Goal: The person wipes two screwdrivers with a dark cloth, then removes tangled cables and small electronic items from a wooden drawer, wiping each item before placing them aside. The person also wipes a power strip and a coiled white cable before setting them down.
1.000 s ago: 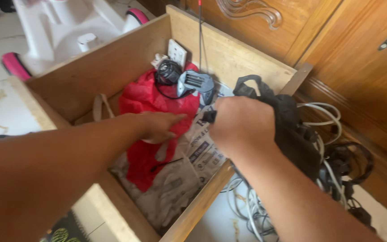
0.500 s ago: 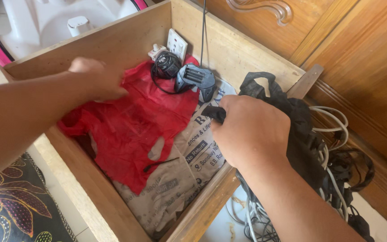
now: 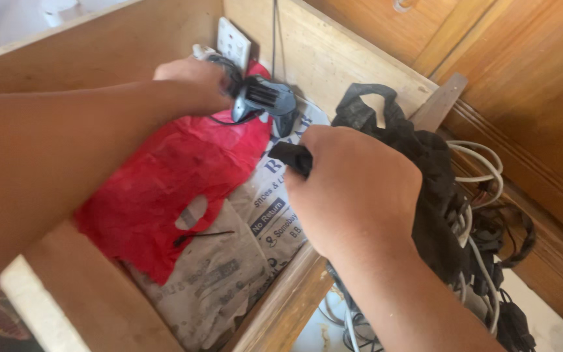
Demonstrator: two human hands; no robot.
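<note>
The left hand covers the coiled black cord, so its fingers are out of sight. The right hand hides where it grips the black bag. The red bag masks the drawer's floor. The cable tangle runs off the bottom edge.

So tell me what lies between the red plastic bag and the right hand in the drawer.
Head view: a printed grey-white bag lies between the red plastic bag and the right hand.
</note>
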